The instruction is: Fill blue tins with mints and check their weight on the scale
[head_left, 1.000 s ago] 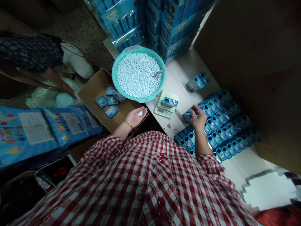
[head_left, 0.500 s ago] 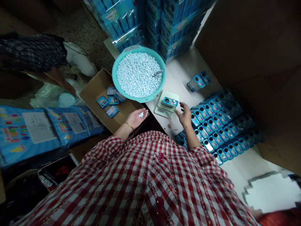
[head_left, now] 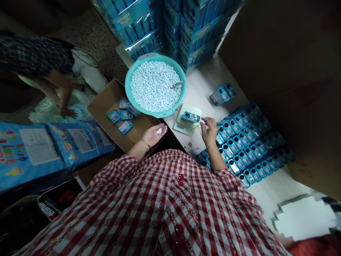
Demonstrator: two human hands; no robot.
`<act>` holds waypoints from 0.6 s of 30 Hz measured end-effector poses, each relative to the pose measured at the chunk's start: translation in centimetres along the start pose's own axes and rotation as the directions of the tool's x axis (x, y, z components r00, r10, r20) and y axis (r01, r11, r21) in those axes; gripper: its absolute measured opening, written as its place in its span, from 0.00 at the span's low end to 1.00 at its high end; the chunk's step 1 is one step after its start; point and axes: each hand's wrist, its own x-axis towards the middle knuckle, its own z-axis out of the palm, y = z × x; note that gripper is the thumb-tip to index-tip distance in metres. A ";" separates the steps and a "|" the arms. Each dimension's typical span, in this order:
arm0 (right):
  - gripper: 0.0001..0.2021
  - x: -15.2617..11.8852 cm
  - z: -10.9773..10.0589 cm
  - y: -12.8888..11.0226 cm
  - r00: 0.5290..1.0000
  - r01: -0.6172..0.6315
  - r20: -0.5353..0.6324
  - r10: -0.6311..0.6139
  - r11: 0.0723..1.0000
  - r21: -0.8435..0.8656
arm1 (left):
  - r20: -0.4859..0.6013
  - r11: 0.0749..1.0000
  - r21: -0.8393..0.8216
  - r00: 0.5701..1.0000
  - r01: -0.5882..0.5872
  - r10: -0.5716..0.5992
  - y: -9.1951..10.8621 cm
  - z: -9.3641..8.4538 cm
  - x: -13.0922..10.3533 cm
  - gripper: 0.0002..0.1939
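Note:
Palm up, my left hand holds a few small white candies in its hollow, over the edge of an open cardboard box. My right hand is open beside a small kitchen scale, fingers a little apart and nothing seen in them. On the scale's plate lies a blue candy tin, just left of my right fingertips. Behind the scale stands a turquoise basin full of pale candies, with a scoop's grey handle sticking out.
Rows of blue tins stand right of my right hand, and a few more tins behind. Loose tins lie in the cardboard box. Shrink-wrapped packs are stacked at the back. A co-worker bends over a plastic bag at left.
My hands keep nearly the same places; the view has shifted slightly. The co-worker's arm at the left has moved within the plastic bag area. The tin stays on the scale.

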 end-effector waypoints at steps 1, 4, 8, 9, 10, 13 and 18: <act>0.12 0.2 -0.1 -0.4 1.000 0.023 0.010 -0.022 0.999 -0.040 | 0.012 1.000 0.010 1.000 -0.002 0.002 -0.1 0.3 0.0 0.11; 0.14 0.9 -0.1 -1.2 0.994 0.079 0.091 -0.065 0.985 -0.152 | 0.104 0.999 0.048 0.995 -0.018 0.013 -0.6 2.0 -0.2 0.14; 0.15 2.0 0.6 -1.8 0.967 0.111 0.250 -0.038 0.951 -0.287 | 0.258 0.990 0.125 0.966 -0.061 0.027 -1.1 5.2 -0.3 0.15; 0.15 2.3 0.8 -2.0 0.958 0.127 0.285 -0.036 0.944 -0.306 | 0.275 0.986 0.145 0.961 -0.082 0.040 -1.1 5.9 -0.2 0.14; 0.16 2.5 1.1 -2.3 0.948 0.147 0.315 -0.043 0.938 -0.315 | 0.285 0.980 0.164 0.957 -0.111 0.061 -1.2 6.5 -0.2 0.13; 0.16 3.1 2.0 -3.3 0.926 0.207 0.368 -0.090 0.934 -0.291 | 0.298 0.941 0.245 0.941 -0.234 0.157 -1.3 7.9 0.2 0.13; 0.15 3.3 2.5 -4.0 0.951 0.150 0.289 -0.110 0.982 -0.119 | 0.363 0.790 0.420 0.880 -0.447 0.305 -1.7 9.4 2.0 0.13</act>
